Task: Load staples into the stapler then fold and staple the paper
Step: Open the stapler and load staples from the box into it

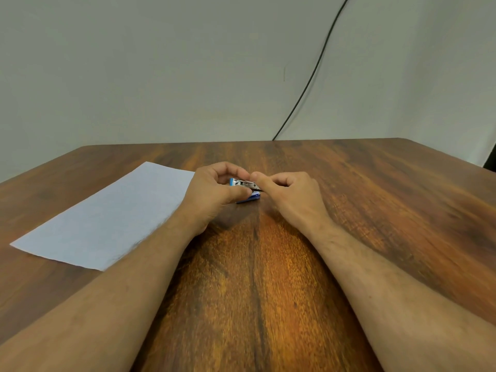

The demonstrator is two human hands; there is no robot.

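Where hands (214, 189) meet, stapler (245, 185) half-hidden

— What does the left hand (214, 193) hold?
— A small blue stapler (245, 187), its metal part showing between the two grips; the thumb pinches its blue base.
— And the right hand (288, 194)?
— Its thumb and finger pinch the metal end, possibly a staple strip; too small to tell.
— The paper (107, 216)?
— Flat on the table (375, 210), left of both grips.
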